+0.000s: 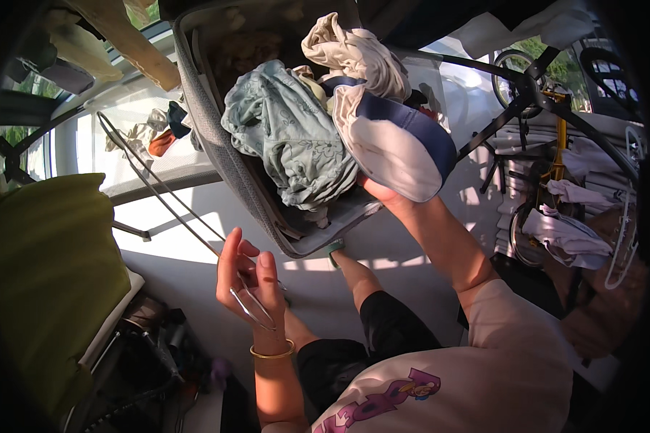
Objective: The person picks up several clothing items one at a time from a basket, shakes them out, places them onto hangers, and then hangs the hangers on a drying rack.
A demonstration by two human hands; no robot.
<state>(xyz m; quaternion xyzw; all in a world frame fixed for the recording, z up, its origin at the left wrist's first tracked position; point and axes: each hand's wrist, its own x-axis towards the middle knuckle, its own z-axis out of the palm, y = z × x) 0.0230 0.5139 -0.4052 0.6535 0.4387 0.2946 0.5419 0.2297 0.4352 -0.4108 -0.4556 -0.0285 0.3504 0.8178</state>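
Observation:
My left hand (252,279) is closed around a thin wire clothes hanger (244,307), whose long loop reaches up and left towards the mesh rack. A gold bangle circles that wrist. At the near right of a grey fabric laundry basket (211,127), my right hand (382,190) holds a white cloth garment with a navy band (395,154); its fingers are mostly hidden behind the cloth. Beside this garment, a pale green flower-patterned garment (298,140) lies bunched in the basket. A crumpled cream garment (357,54) is heaped at the far side.
A mesh drying rack (157,176) with small clothes stands behind the basket. An olive cloth (49,270) hangs at left. Black rack bars (487,127) cross at right, near a yellow bicycle frame (561,132), hanging pale clothes (566,238) and a white hanger (623,238).

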